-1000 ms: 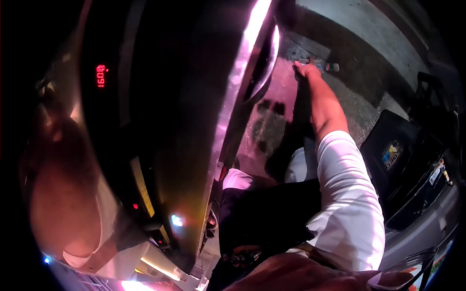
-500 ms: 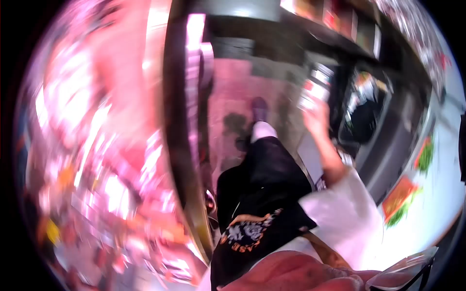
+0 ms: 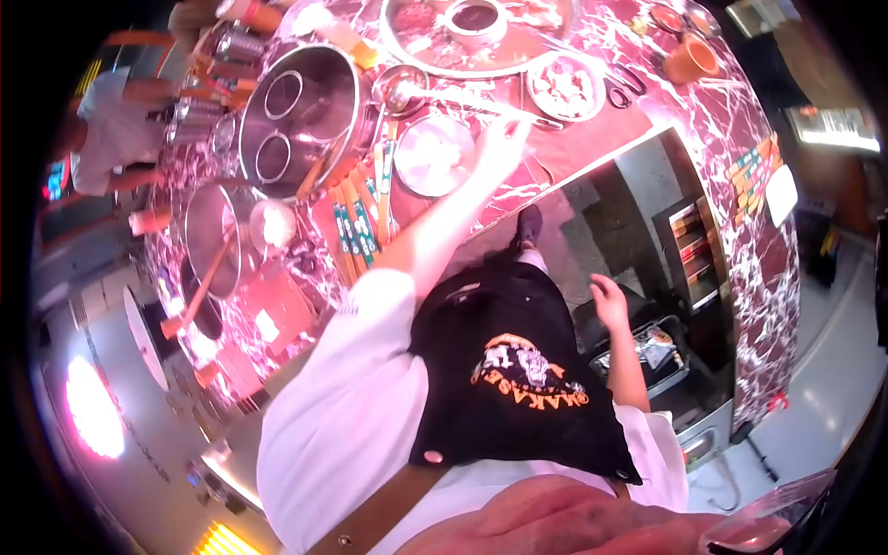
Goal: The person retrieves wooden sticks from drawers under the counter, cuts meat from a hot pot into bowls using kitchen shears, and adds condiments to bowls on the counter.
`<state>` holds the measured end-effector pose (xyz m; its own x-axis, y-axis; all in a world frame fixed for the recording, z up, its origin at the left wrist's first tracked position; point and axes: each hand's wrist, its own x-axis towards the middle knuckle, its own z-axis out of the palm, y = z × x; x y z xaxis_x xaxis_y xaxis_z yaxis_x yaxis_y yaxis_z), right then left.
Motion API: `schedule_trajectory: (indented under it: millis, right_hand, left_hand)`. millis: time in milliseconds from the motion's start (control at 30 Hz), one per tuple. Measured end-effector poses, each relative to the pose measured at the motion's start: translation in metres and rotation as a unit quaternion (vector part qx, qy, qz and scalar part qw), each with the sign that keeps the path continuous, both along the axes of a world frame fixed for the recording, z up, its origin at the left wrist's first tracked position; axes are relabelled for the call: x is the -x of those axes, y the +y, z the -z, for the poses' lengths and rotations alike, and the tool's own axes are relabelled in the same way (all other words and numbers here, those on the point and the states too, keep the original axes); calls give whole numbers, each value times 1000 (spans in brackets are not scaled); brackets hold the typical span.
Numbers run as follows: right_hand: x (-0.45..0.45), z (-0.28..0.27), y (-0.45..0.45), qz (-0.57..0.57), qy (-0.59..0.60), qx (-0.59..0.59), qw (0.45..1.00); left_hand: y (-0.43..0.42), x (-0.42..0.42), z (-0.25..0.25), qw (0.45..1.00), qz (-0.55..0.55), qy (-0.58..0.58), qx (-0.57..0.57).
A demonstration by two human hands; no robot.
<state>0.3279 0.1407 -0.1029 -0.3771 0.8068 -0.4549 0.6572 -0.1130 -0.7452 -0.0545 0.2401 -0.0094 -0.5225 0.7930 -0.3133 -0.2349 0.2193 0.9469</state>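
My left hand (image 3: 504, 143) reaches over the marbled table, its fingers closed at a long silver utensil (image 3: 458, 96) that looks like tongs. Whether the fingers fully grip it is hard to see. Just below lies a round metal plate (image 3: 433, 157) with pale pieces on it. Beyond the hand stands a white bowl (image 3: 566, 88) of pale chunks, with black-handled scissors (image 3: 626, 86) beside it. A ladle (image 3: 402, 91) rests to the left. Lower right, my right hand (image 3: 606, 301) hangs empty with its fingers apart, above a foil-lined tray (image 3: 652, 351).
A large divided pot (image 3: 301, 120) and a smaller pot (image 3: 213, 236) with a wooden handle stand on the left. A round pan (image 3: 476, 65) is at the far side. Packaged chopsticks (image 3: 356, 217) lie near the edge. Another person (image 3: 106, 129) stands at left. A lit shelf (image 3: 694, 254) is at right.
The view has turned from the floor and counter to the table. My right hand held a white-labelled item before and is now empty. My left hand has come into view over the table.
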Motion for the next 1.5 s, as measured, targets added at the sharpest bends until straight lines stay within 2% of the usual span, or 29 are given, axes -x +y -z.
schedule_trajectory:
  millis: [33, 67, 100, 133, 167, 233, 267, 300, 333, 367, 433, 467, 533, 633, 667, 733, 767, 800, 900, 933, 967, 1033, 1067, 1133, 1167, 1200, 1300, 1367, 1500]
  right_hand:
    - [11, 2, 11, -12, 64, 12, 998]
    - [22, 0, 28, -30, 71, 6, 997]
    - [29, -7, 38, -53, 83, 3, 995]
    - [37, -19, 52, -60, 79, 18, 995]
    - [42, -36, 69, -65, 73, 31, 995]
    - [56, -83, 105, -103, 71, -11, 992]
    - [64, -101, 124, -85, 108, -1, 991]
    - [74, -119, 143, -63, 141, 11, 988]
    - [90, -144, 164, -65, 171, -12, 983]
    - [109, -171, 186, -65, 198, -31, 977]
    - [164, -222, 222, -143, 159, -193, 958]
    - [201, -236, 233, -149, 230, -216, 937]
    - [285, -268, 243, -249, 279, -244, 895]
    - [423, -313, 187, -331, 357, -201, 850]
    - [467, -329, 152, -386, 369, -201, 821]
    - [546, -354, 67, -482, 352, -170, 785]
    - [586, -358, 24, -536, 353, -230, 731]
    - [629, -367, -30, -576, 340, -237, 705]
    - [775, -333, -167, -644, 309, -329, 618]
    - [823, -316, -208, -652, 256, -316, 639]
    - [878, -287, -241, -651, 269, -351, 617]
    - [973, -246, -303, -626, 234, -390, 634]
    - [1016, -238, -331, -613, 154, -393, 668]
    - [1083, -215, -373, -565, 153, -417, 696]
    - [1108, -202, -389, -518, 155, -435, 719]
    - [1131, -192, -404, -513, 154, -437, 722]
    - [1190, -161, -434, -520, 37, -437, 733]
    - [1211, -150, -448, -577, -43, -438, 688]
    - [1220, -133, -452, -557, -35, -440, 704]
  left_hand:
    - [34, 7, 17, 995, 59, 41, 76]
    - [53, 8, 18, 995, 66, -3, 78]
    - [79, 19, 97, 982, 77, 165, 43]
    - [80, 24, 57, 939, 104, 318, 73]
    - [86, 21, 59, 933, 45, 346, 88]
    - [84, 27, 32, 953, 96, 264, 117]
    - [81, 23, 35, 980, 60, 165, 96]
    - [69, 23, 23, 960, 45, 265, 74]
    - [61, 25, 23, 975, 38, 213, 57]
    - [37, 30, -20, 983, 28, 157, 85]
    - [-1, 41, -24, 990, 18, 115, 85]
    - [-32, 50, -44, 995, -4, 39, 86]
    - [-101, 71, -77, 996, -33, 12, 79]
    - [-216, 101, -87, 984, -137, 109, 43]
    - [-257, 110, -83, 981, -194, -12, 9]
    - [-346, 132, -101, 957, -270, 63, 79]
    - [-397, 148, -100, 961, -257, -29, 98]
    - [-441, 155, -100, 937, -341, 25, 68]
    - [-582, 188, -84, 891, -444, 26, 92]
    - [-623, 199, -80, 870, -480, 45, 106]
    - [-664, 211, -82, 851, -500, -16, 159]
    - [-744, 235, -52, 826, -542, 22, 154]
    - [-772, 248, -59, 818, -549, 26, 170]
    - [-829, 281, -58, 800, -574, 43, 168]
    - [-855, 297, -49, 791, -591, 52, 152]
    - [-859, 320, -75, 768, -630, -18, 110]
    - [-909, 379, -63, 763, -632, -14, 136]
    - [-914, 429, -63, 751, -658, -8, 49]
    - [-922, 541, -17, 802, -591, 71, 61]
